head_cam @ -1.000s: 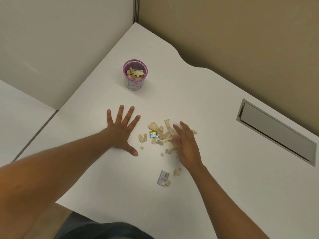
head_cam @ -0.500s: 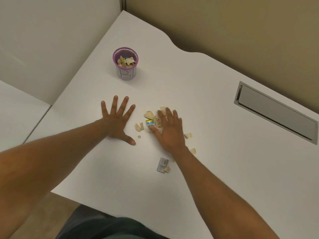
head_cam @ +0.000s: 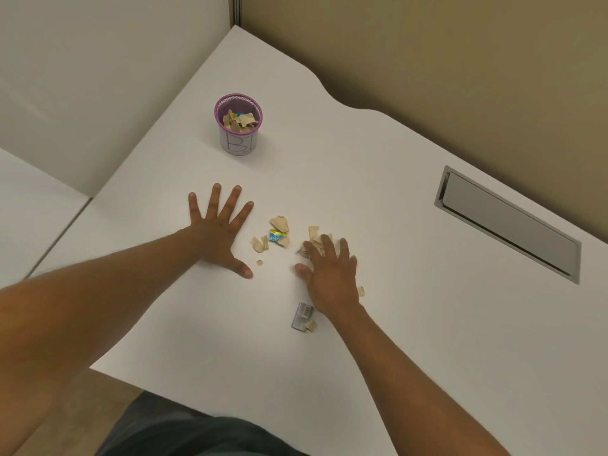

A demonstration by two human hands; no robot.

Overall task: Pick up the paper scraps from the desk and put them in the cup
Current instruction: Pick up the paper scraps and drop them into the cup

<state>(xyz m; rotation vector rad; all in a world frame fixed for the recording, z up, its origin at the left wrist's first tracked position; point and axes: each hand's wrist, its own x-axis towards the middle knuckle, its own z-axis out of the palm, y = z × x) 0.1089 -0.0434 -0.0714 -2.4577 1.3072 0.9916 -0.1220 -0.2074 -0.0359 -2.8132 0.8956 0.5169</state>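
A purple-rimmed cup [head_cam: 238,143] marked with letters stands at the back left of the white desk [head_cam: 394,324], with tan scraps inside it. My left hand [head_cam: 217,232] lies flat and spread on the desk, below the cup. Loose tan paper scraps [head_cam: 279,223] and a small blue and yellow piece [head_cam: 274,236] lie just right of its thumb. My right hand [head_cam: 329,274] rests palm down over more scraps [head_cam: 316,238], its fingers apart and partly covering them. One scrap [head_cam: 361,291] shows at that hand's right side. A grey scrap [head_cam: 302,316] lies near my right wrist.
A grey metal cable hatch [head_cam: 506,222] is set into the desk at the right. Beige partition walls [head_cam: 427,54] close the back and left. The desk's front edge runs near my body, with a gap to another white surface [head_cam: 29,209] at the left.
My right hand has slid to the right across the scraps, uncovering the blue piece and the tan bits beside it. My left hand has stayed flat in place.
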